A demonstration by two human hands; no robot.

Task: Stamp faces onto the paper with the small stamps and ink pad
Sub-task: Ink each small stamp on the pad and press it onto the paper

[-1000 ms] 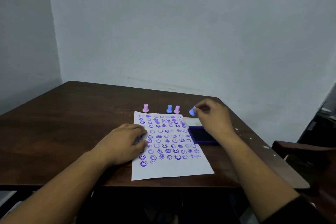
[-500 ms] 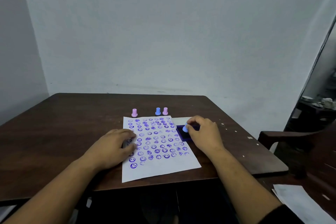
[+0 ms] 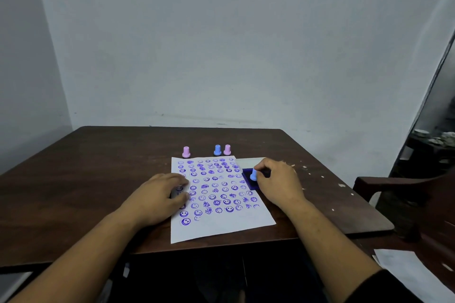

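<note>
- The table (image 3: 98,179) is dark brown wood; its far edge meets a pale wall.
- The paper (image 3: 221,226) lies flat on the table, near the front edge and right of centre. Rows of purple stamped faces cover most of the sheet; the strip along its front edge is bare.
- The left hand (image 3: 157,198) rests palm-down on the left edge of the paper. Its fingers lie fairly straight on the sheet and grip nothing.
- The right hand (image 3: 278,184) pinches a blue stamp (image 3: 253,175) between thumb and fingertips. The other fingers are curled.
- The blue stamp stands upright with its base on the ink pad (image 3: 250,183).
- The ink pad is dark purple and lies just beside the right edge of the paper, partly hidden under the right hand. A white panel (image 3: 248,162) adjoins its far side.
- Three more stamps stand upright on the table just beyond the far edge of the paper: a pink stamp (image 3: 186,152) near the sheet's far left corner, then a second blue stamp (image 3: 217,150) and a second pink stamp (image 3: 227,150) close together, further right.
- Pale specks (image 3: 341,185) mark the table near its right edge.
- A dark chair (image 3: 418,204) stands beside the right edge of the table.
</note>
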